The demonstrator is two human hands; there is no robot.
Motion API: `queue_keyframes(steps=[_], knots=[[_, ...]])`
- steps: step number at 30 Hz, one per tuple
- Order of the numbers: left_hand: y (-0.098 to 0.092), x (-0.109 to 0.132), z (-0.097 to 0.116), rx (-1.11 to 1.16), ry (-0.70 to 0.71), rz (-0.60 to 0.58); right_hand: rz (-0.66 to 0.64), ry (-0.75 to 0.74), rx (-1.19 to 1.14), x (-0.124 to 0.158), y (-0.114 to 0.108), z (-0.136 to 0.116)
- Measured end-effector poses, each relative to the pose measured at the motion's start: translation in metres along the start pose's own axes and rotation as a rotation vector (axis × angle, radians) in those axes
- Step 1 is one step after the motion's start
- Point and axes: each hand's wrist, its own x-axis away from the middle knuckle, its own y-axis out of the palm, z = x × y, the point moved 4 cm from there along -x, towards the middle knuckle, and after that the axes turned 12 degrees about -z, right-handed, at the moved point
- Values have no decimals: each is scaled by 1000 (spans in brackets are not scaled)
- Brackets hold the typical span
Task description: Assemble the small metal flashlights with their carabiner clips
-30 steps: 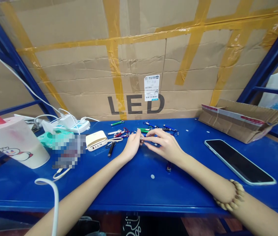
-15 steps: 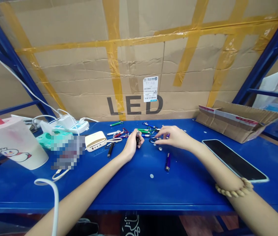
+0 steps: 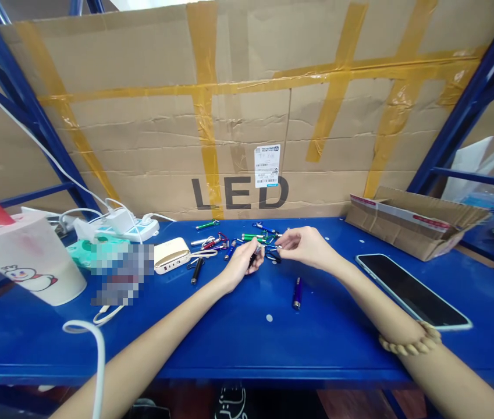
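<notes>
My left hand (image 3: 243,262) is closed around a small black flashlight (image 3: 253,259), its silvery end pointing toward my right hand. With fingertips pinched together, my right hand (image 3: 305,247) holds a small silver cap (image 3: 278,248) close to that end; the fingers partly hide it. Behind both hands lie several small metal flashlights with clips, among them a green one (image 3: 253,237) and a blue one (image 3: 230,250). A purple flashlight (image 3: 297,294) rests nearer to me, and a black one with a clip (image 3: 196,272) lies left of my left hand.
A cream power bank (image 3: 171,256), a power strip (image 3: 144,228) with cables and a drink cup (image 3: 32,256) stand on the left. To the right are a phone (image 3: 412,291) and an open cardboard box (image 3: 416,224). A large taped carton (image 3: 150,139) closes off the back.
The small silver cap has left the table and is now at my right fingertips. My left hand has moved slightly right with the black flashlight, bringing the hands closer. The view has tilted up slightly.
</notes>
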Motion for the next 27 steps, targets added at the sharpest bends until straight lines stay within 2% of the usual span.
queue_keyframes(steps=[3, 7, 11, 16, 19, 23, 27], knots=[[3, 0, 1, -50, 26, -18, 22, -35, -92, -1, 4, -2], [3, -1, 1, -63, 28, -14, -52, -108, -127, -3, 14, -3], [2, 0, 1, -70, 19, 10, -50, -55, -221, -5, 14, 4], [3, 2, 0, -20, -109, 14, -1, 24, -434, -6, 11, 11], [5, 4, 1, -10, -140, 7, -1, 42, -526, -5, 13, 11], [4, 4, 3, -42, -102, 30, -18, 42, -607, -4, 18, 5], [2, 3, 2, -92, 2, 40, 26, -17, -524, -2, 20, -1]])
